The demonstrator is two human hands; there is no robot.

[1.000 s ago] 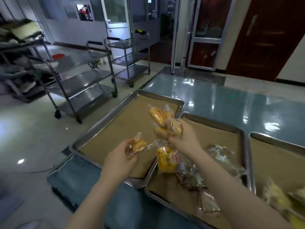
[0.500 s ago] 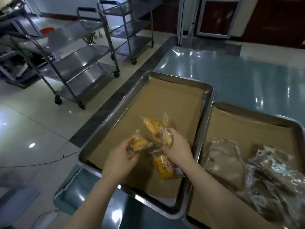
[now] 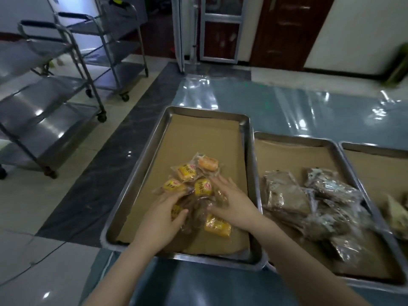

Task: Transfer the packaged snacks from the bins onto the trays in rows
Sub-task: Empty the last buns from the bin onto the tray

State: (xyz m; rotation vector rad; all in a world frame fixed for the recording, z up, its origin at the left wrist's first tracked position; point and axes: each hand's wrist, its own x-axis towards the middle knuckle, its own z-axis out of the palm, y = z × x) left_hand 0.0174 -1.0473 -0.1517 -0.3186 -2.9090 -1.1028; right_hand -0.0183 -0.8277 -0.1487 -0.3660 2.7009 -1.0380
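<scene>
Two steel trolleys [image 3: 44, 89] stand on the tiled floor [image 3: 55, 195]; brown door [image 3: 287, 29] behind.

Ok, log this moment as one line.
stage: sorting | left hand: grips snack packs | right hand: flat on packs | tray: heap, no rows yet

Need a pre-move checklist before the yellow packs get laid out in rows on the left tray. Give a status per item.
1. yellow snack packs inside the left tray: ok, all within the rim.
2. Packs in rows: not ok, heaped and overlapping.
3. Room for rows: ok, the far half of the brown liner is bare.
4. right hand free: ok, fingers straight, resting on the heap.
5. left hand hold: cannot tell, thumb and fingers lie around a pack, grip unclear.
6. brown packs on the middle tray: not ok, also heaped.
</scene>
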